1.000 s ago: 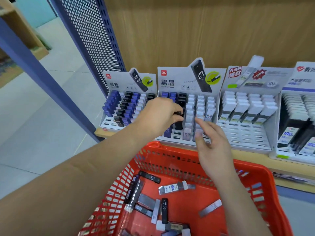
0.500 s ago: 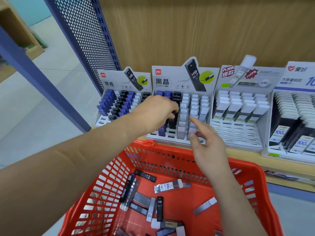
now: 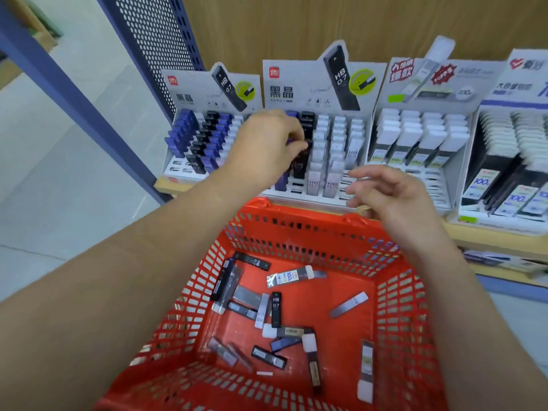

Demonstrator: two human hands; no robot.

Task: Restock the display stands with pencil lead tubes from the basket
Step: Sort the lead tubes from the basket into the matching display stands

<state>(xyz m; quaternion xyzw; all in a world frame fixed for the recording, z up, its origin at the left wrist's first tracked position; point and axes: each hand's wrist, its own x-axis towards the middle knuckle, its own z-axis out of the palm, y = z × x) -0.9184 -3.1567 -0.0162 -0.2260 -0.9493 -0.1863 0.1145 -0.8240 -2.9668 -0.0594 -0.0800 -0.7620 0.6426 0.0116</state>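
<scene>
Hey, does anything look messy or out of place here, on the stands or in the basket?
Only the basket: its pencil lead tubes lie jumbled at all angles, some overlapping, and a small white scrap lies loose on its floor. The stands' filled rows look orderly.

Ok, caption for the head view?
Left hand pinches a dark tube at the display stand; right hand hovers open over red basket.

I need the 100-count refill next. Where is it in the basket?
Head view: the 100-labelled tube lies in the red basket, near its far wall, right of a black HB tube.
</scene>
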